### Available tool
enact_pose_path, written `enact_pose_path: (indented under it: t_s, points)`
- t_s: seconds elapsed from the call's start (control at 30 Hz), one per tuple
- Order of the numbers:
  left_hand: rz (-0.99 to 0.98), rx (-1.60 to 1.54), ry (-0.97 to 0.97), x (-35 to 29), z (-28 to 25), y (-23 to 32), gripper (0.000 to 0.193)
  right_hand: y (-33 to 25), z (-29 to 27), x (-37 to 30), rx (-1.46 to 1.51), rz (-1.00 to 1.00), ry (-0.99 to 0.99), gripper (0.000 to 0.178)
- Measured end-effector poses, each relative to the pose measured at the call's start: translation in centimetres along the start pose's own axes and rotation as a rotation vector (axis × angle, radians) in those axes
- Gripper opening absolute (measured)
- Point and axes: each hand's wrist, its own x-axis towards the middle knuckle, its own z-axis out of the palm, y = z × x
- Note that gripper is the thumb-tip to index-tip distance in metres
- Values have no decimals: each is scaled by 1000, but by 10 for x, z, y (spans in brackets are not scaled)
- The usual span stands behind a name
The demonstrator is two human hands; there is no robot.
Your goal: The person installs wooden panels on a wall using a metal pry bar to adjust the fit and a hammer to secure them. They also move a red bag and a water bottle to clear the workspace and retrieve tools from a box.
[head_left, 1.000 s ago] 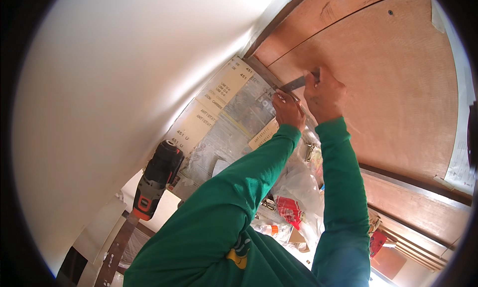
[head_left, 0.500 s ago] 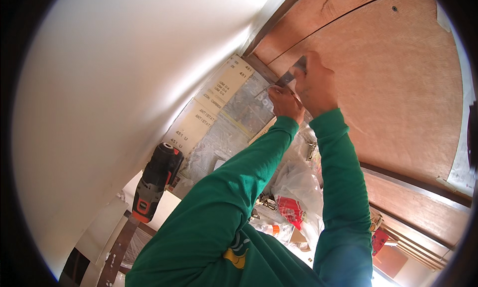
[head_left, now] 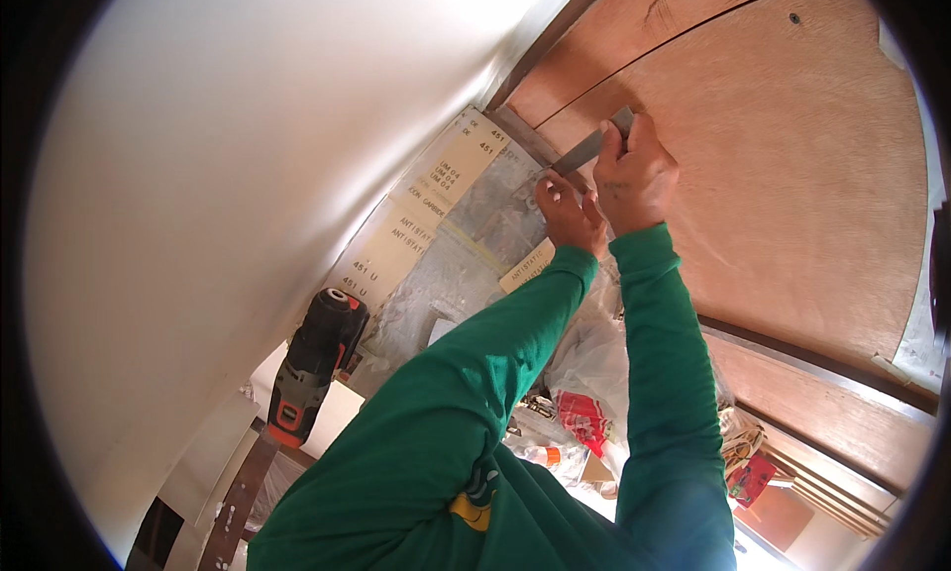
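My right hand [head_left: 636, 178] grips a flat grey metal strip [head_left: 586, 153], thumb on one side and fingers curled round its upper end. The strip slants down to the left in front of a brown wooden panel [head_left: 792, 165]. Its lower end reaches the dark frame edge, close to the fingertips of my left hand [head_left: 573, 214]. Those fingers are bent and drawn together. Whatever they pinch, if anything, is too small to make out. Both forearms are in green sleeves.
A black and orange cordless drill [head_left: 315, 363] lies at the left beside a pale curved wall [head_left: 198, 224]. Printed cream sheets [head_left: 421, 200] border a grey plastic-covered surface [head_left: 485, 209]. Below my hands sit a clear plastic bag [head_left: 599, 363] and a red packet [head_left: 582, 419].
My right hand has tilted and slid slightly along the strip, so more of the strip shows. My left hand has shifted a little downward, its fingers still near the frame edge.
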Motion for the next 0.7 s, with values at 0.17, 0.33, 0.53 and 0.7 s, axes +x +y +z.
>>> enact_pose_path:
  t_s: [0.17, 0.33, 0.53, 0.7]
  points:
    - [2, 214, 56, 4, 13, -20, 53, -2, 14, 5, -15, -54, 25, 17]
    - [-420, 1, 95, 22, 23, -11, 30, -5, 14, 4, -1, -39, -2, 16]
    - [-394, 57, 68, 21, 17, -1, 39, -15, 24, 11, -57, -14, -64, 16]
    - [-496, 161, 58, 23, 11, 26, 38, -15, 27, 10, -56, -52, -85, 16]
